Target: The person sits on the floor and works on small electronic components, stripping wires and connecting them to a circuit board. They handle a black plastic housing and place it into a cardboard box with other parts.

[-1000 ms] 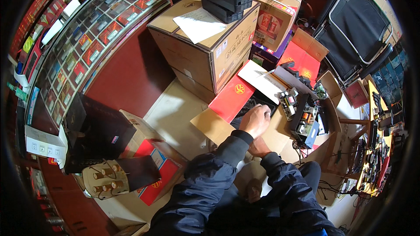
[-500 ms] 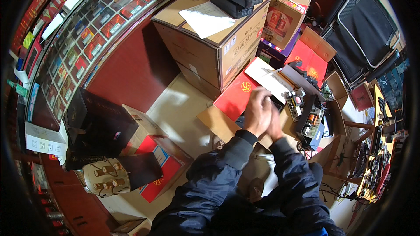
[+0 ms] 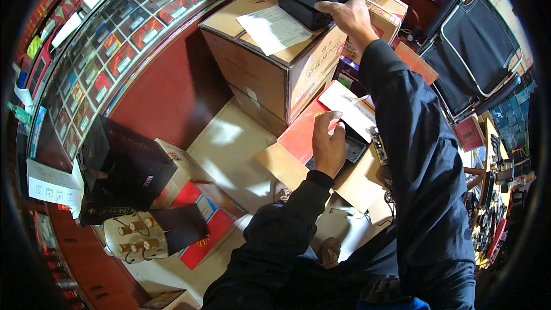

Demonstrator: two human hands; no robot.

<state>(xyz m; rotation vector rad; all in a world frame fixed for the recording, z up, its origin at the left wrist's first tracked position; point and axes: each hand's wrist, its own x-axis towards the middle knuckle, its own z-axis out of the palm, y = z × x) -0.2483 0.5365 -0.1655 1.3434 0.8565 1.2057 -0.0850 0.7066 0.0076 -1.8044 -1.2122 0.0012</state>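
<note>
My right hand [image 3: 353,20] reaches far forward, fingers stretched against the right side of the stacked black plastic trays [image 3: 304,7]. Whether the fingers grip a tray cannot be told. That stack rests on a large brown carton [image 3: 258,60], beside a printed white sheet [image 3: 274,27]. My left hand [image 3: 330,148] hovers over an opened carton with red flaps [image 3: 298,138]. Its thumb and forefinger are apart, with nothing visible between them. Beneath it, a black tray-like piece [image 3: 357,140] lies inside the carton, partly covered by the hand.
A glass display counter [image 3: 115,51] curves along the left. Below it stand a black box [image 3: 129,163] and a pale device with gold terminals [image 3: 135,238]. A black chair [image 3: 479,51] stands at the far right, and a cluttered wooden table [image 3: 493,195] runs along the right edge.
My hands, together over the carton before, have parted. The right one has swung forward to the tray stack, its sleeve now hiding most of the circuit boards. The left has stayed over the carton.
</note>
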